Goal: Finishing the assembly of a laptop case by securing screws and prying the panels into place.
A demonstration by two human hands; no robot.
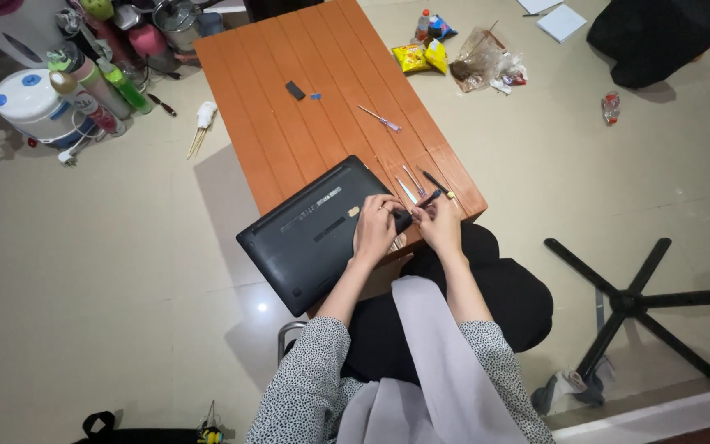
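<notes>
Left hand [375,226] steadies the upturned laptop [314,234]; right hand [440,224] grips a screwdriver [427,200], seemingly working the screws at its right edge.

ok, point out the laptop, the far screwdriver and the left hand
laptop [310,238]: head view, middle of its black underside
screwdriver [380,119]: head view, mid-shaft, on the table
left hand [375,226]: head view, back of hand

1. A home, with the floor of a living room used as a work spot.
2. A low orange surface [322,90] stands on a pale tiled floor [108,271], with a laptop [314,234] lying bottom up on its near edge.
3. Upper left: a rice cooker [34,103], bottles [104,82] and pots [176,20] crowd together.
4. Top centre: snack packets [421,56] and plastic bags [482,62] lie on the floor.
5. Right: a chair base [634,304] lies on the floor.
</notes>
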